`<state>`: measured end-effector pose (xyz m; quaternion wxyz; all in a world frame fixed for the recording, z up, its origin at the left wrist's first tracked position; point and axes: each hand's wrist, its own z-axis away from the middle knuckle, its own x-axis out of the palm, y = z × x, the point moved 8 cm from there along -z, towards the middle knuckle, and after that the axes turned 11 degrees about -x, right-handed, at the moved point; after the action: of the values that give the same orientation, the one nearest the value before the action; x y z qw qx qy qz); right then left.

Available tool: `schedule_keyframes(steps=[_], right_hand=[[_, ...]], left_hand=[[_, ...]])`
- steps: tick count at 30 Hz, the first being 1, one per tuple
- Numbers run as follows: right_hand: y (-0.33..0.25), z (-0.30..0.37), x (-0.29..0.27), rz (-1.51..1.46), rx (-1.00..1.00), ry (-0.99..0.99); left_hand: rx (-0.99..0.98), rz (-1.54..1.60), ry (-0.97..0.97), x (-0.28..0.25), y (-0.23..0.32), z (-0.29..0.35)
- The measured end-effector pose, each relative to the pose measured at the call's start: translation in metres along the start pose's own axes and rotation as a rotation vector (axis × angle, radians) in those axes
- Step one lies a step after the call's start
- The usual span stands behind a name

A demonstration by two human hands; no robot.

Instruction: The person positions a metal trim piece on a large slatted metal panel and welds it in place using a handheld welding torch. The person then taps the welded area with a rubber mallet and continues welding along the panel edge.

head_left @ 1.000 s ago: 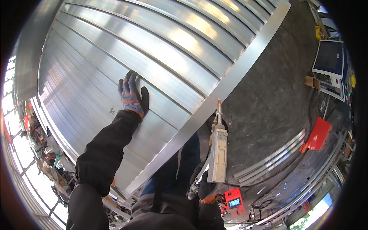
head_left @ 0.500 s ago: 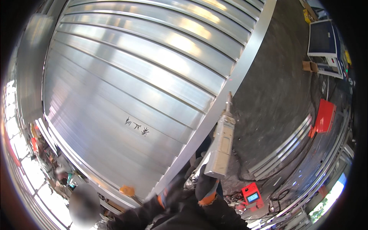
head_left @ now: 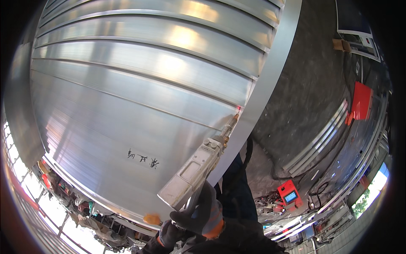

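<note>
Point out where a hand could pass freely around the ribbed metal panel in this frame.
The ribbed metal panel is bare left of the welding gun, above the scribbled marks. The grey floor between the panel's edge strip and the red case is open. Crowded: around the red machine, cables and rails.

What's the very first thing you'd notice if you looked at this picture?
A huge shiny ribbed metal sheet fills the upper left. At the bottom middle, a gloved right hand grips a long grey hand tool, whose thin tip meets the sheet's edge strip with a small red glow. The gloved left hand is just below it.
</note>
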<state>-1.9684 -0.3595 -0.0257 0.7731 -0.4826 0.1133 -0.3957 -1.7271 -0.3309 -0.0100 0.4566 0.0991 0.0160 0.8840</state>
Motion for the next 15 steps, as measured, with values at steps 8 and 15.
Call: schedule_keyframes(steps=[8,15], right_hand=[[0.008,-0.005,0.011,-0.099,0.091,-0.051],[0.004,-0.007,0.011,-0.113,0.032,-0.032]], left_hand=[[-0.043,0.081,-0.016,-0.006,0.024,-0.008],[-0.05,0.088,-0.021,-0.008,0.03,-0.007]])
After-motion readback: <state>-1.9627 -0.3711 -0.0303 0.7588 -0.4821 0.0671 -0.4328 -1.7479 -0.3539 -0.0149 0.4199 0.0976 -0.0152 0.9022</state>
